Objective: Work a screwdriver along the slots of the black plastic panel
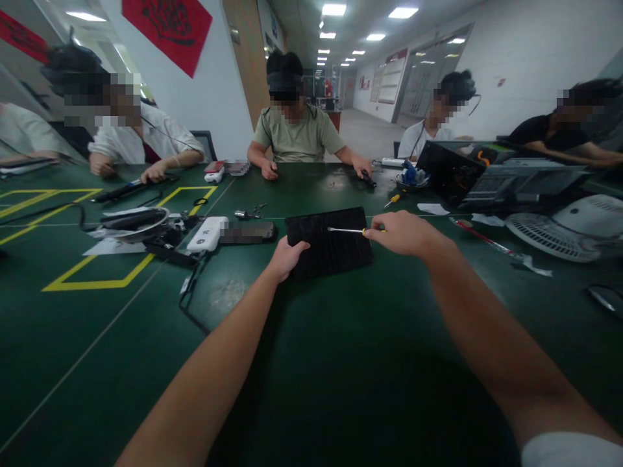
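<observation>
Flat black rectangular panel (335,256) sits at mid-scene, above or on the dark green tabletop (350,363); contact with the surface cannot be told. Left hand (286,259) grips the panel's left edge: thumb bent over the upper face, other fingers mostly hidden. Right hand (406,235), to the right of the panel, has its fingers closed around a thin metal-shafted screwdriver (348,230) with a yellow-ended handle. Shaft points left across the panel's face; whether the tip touches cannot be told. Left of the panel: dark oblong device (248,233), then white rounded box (207,234). Far right of the panel: small yellow-handled screwdriver (394,198). Across the table, far side: person in an olive T-shirt (298,137).
</observation>
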